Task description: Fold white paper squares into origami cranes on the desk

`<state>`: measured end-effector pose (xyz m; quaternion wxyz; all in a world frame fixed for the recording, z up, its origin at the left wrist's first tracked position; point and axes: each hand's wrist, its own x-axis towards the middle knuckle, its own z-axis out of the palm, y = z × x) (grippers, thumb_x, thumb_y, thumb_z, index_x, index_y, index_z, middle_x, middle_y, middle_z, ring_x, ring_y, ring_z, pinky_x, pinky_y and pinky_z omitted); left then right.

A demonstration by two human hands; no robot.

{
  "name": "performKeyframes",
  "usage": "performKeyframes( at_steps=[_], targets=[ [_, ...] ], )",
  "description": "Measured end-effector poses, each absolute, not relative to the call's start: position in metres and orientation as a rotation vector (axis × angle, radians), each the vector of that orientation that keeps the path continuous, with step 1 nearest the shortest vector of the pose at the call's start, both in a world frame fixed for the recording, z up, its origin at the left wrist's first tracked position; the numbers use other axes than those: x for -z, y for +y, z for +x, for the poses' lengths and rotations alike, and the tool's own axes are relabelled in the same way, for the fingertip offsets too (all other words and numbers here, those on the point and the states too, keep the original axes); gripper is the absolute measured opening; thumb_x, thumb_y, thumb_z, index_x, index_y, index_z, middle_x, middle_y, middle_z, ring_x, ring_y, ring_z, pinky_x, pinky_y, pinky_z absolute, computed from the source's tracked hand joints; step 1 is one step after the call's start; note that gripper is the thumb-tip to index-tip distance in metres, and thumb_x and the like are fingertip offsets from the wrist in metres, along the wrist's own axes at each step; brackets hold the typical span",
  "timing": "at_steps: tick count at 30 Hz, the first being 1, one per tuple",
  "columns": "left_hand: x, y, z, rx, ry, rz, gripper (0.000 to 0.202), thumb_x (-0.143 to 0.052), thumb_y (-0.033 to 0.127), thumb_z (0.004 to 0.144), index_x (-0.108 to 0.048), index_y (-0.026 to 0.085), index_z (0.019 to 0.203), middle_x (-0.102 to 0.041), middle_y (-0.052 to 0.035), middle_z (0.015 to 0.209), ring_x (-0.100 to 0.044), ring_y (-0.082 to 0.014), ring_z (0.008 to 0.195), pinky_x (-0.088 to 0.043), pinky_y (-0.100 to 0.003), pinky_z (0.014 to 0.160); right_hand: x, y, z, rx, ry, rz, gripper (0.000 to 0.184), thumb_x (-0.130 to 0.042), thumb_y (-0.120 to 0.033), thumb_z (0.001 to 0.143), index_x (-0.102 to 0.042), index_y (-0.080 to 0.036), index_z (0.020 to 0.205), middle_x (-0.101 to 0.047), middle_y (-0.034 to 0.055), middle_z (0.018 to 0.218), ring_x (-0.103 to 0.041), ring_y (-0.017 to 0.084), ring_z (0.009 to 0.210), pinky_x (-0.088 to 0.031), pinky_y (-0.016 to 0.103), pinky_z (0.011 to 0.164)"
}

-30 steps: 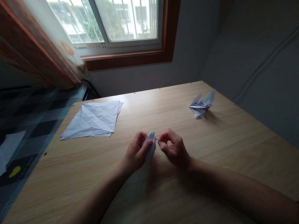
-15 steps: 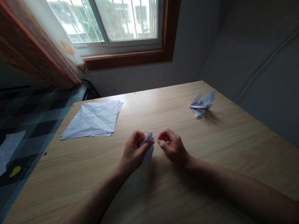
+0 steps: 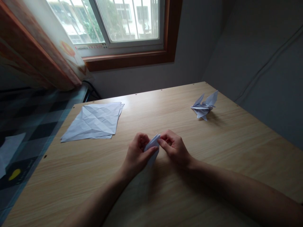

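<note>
A small piece of folded white paper (image 3: 151,142) is held up over the table, its narrow tip pointing up and to the right. My left hand (image 3: 138,152) grips it from the left, the thumb lying across its near face. At the tip's right edge, my right hand (image 3: 173,145) pinches the paper between thumb and forefinger. The other fingers of both hands are curled. Part of the paper is hidden behind the left thumb and fingers.
Creased white paper sheets (image 3: 100,120) lie stacked on the wooden table (image 3: 213,148) at back left. A folded paper figure with raised pointed flaps (image 3: 203,107) stands at back right. Beyond the left edge is a dark checkered surface (image 3: 44,126); a window (image 3: 132,22) is behind.
My right hand, earlier just apart from the folded paper, now pinches its tip. The paper has tilted slightly to the right, and its small side point no longer shows.
</note>
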<state>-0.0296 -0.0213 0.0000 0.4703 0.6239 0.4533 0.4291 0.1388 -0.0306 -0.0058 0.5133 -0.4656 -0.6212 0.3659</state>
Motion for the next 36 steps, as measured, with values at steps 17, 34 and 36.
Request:
performKeyframes(
  at_steps=[17, 34, 36],
  targets=[
    [-0.0037, -0.0187, -0.0339, -0.927, 1.141, 1.632, 0.028, -0.067, 0.043, 0.08, -0.068, 0.015, 0.084, -0.067, -0.0027, 0.07, -0.058, -0.0144, 0.063, -0.045, -0.023, 0.056, 0.0113, -0.0287, 0.1403, -1.151, -1.332, -1.034, 0.018, -0.065, -0.036, 0.084, -0.066, -0.018, 0.088, -0.067, 0.0015, 0.078, -0.06, 0.015, 0.069, -0.049, 0.027, 0.064],
    [-0.0047, -0.018, -0.0337, -0.94, 1.134, 1.616, 0.022, -0.061, 0.036, 0.083, -0.065, 0.015, 0.081, -0.062, -0.0014, 0.069, -0.053, -0.0136, 0.062, -0.041, -0.024, 0.057, 0.0054, -0.0253, 0.1419, -1.167, -1.046, -0.935, 0.032, -0.056, -0.041, 0.088, -0.056, -0.018, 0.066, -0.054, -0.0022, 0.057, -0.049, 0.011, 0.054, -0.042, 0.025, 0.055],
    [-0.007, -0.0177, -0.0335, -0.93, 1.142, 1.653, 0.024, -0.057, 0.036, 0.086, -0.066, 0.015, 0.085, -0.064, -0.002, 0.073, -0.054, -0.0141, 0.065, -0.041, -0.024, 0.059, 0.0052, -0.0249, 0.1419, -1.218, -1.008, -0.897, 0.032, -0.056, -0.041, 0.087, -0.056, -0.018, 0.064, -0.054, -0.0021, 0.056, -0.05, 0.011, 0.053, -0.041, 0.025, 0.054]
  ],
)
